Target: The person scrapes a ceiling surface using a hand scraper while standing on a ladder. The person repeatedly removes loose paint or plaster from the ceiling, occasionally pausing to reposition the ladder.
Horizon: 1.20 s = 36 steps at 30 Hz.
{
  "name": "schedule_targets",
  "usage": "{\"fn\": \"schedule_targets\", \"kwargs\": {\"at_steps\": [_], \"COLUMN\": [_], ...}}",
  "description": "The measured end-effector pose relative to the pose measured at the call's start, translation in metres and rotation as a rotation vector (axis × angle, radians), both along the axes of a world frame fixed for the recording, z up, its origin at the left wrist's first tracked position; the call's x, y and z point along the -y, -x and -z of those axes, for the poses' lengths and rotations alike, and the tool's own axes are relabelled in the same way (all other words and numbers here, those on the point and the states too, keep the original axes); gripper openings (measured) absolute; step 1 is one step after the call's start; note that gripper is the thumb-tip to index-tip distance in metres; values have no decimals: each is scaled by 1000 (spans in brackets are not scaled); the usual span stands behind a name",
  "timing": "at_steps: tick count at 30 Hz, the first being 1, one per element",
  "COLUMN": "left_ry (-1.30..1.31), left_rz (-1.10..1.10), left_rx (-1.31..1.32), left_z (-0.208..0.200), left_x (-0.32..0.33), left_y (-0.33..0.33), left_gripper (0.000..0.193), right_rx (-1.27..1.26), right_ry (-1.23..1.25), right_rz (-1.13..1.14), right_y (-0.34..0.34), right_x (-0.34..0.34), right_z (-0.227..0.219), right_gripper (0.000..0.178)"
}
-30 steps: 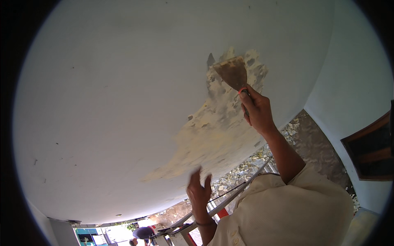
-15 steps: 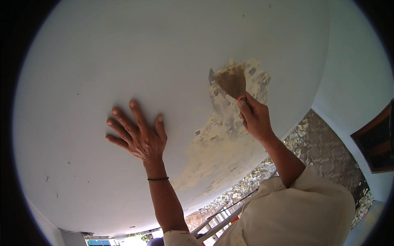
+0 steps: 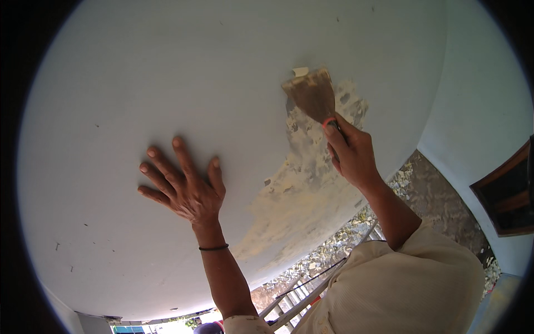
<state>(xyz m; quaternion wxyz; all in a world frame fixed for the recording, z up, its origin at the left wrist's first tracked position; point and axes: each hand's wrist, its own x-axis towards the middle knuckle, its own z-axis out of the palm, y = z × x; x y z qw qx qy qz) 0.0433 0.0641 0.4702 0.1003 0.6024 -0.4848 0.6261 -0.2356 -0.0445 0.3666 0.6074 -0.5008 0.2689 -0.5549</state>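
Right hand: my fingers are clenched around the handle of the scraper, thumb lying along it.
Scraper: up on the wall, its wide, stained blade at the top of the bare patch; a red ring sits where blade meets handle.
Left hand: laid on the wall, fingers spread and grasping nothing, well to the left of the patch; a dark band circles my wrist.
Flake: small and pale, right at the blade's edge.
Patch: yellowish and grey, blotchy, running from the blade down and leftward; my right hand and the scraper hide some of it.
Chips: pale, strewn thickly on the ground along the wall's foot.
Ladder: below, between my forearms, its rails slanting; my beige shirt blocks part of it and of the ground.
Side wall: on my right, with a brown-framed dark panel.
Lower edge: a dark blue shape with some red, mostly cut off.
Marks: dark specks and short strokes on the wall's lower left, too small to make out.
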Motion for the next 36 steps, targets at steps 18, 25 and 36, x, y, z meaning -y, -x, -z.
{"fn": "schedule_targets", "kwargs": {"at_steps": [18,25,36], "left_ry": [17,12,10], "left_rz": [21,17,50], "left_rx": [-3,4,1], "left_z": [2,2,1], "left_x": [6,1,2], "left_y": [0,-2,-3], "left_gripper": [75,75,76], "right_rx": [45,54,97], "right_ry": [-51,-133,-84], "right_rz": [13,-51,-36], "right_y": [1,5,2], "right_x": [-3,-5,-1], "right_z": [29,34,10], "right_gripper": [33,33,32]}}
